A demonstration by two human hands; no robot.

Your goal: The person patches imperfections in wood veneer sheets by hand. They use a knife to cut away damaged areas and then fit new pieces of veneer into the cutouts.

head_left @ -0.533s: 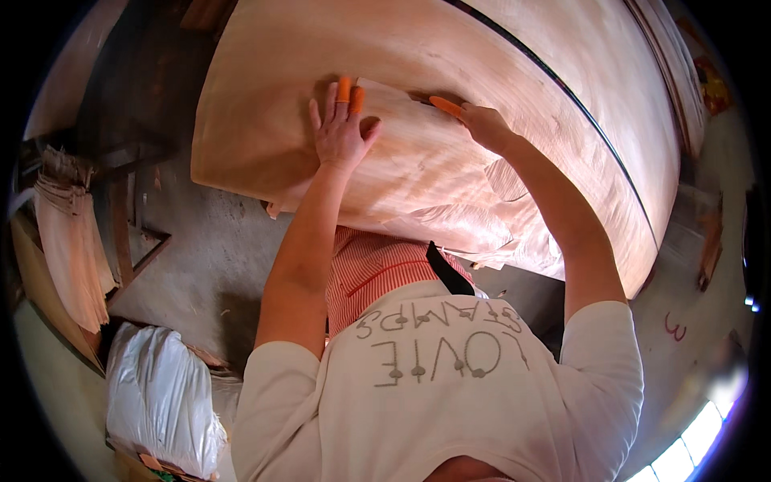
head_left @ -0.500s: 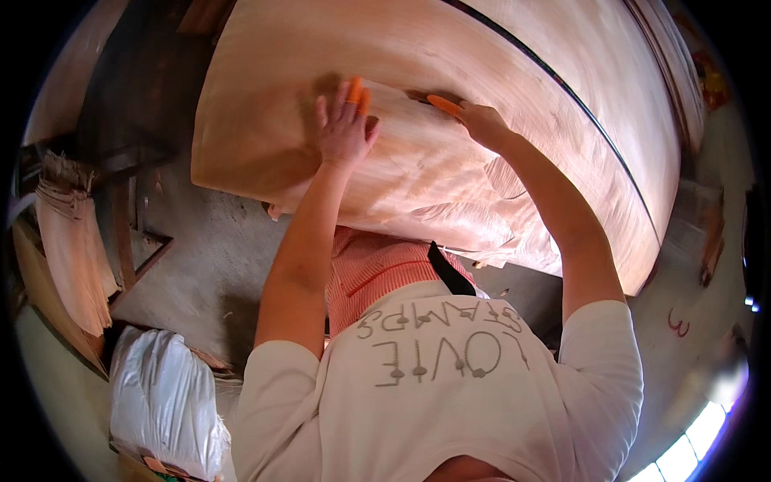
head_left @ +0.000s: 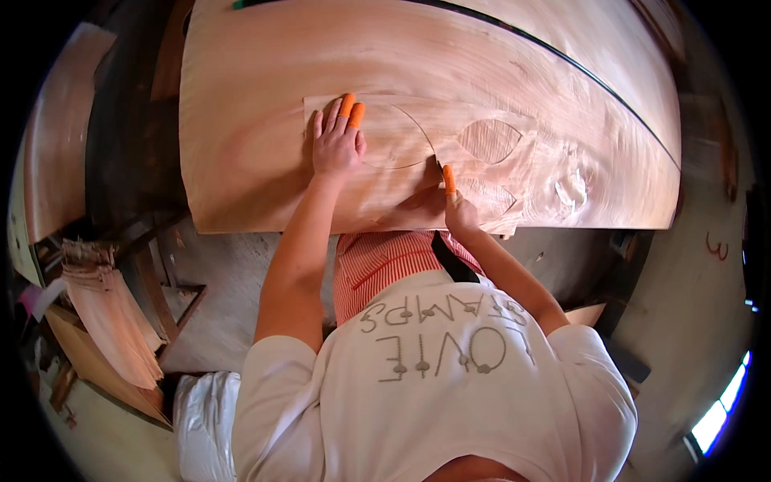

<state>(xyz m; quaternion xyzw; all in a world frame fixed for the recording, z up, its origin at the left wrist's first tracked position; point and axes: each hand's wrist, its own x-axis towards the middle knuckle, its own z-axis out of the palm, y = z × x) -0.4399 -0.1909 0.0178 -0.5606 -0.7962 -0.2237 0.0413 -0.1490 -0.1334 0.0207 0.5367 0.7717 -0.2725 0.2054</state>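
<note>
My left hand (head_left: pixel 337 149) lies flat with fingers spread on a thin sheet of wood veneer (head_left: pixel 474 112), pressing near its left end. Orange finger covers sit on two of its fingertips. My right hand (head_left: pixel 460 213), also with an orange finger cover, is closed round a slim dark knife (head_left: pixel 438 165). Its tip touches the veneer at the right end of a curved, leaf-shaped line between my hands. To the right of that line is a leaf-shaped outline (head_left: pixel 490 141) in the sheet, with another partly visible below. Most of the knife's handle is hidden in my fingers.
The veneer rests on a broad wooden worktop (head_left: pixel 241 161), crossed at the back by a long black strip (head_left: pixel 522 38). A crumpled pale scrap (head_left: pixel 572 191) lies to the right. At the left stand bundled veneer sheets (head_left: pixel 112 321) and a white plastic-wrapped bundle (head_left: pixel 207 426).
My right hand has come nearer to my body with the knife, which now points away from me. A curved line shows between my hands. My left hand stays pressed on the veneer.
</note>
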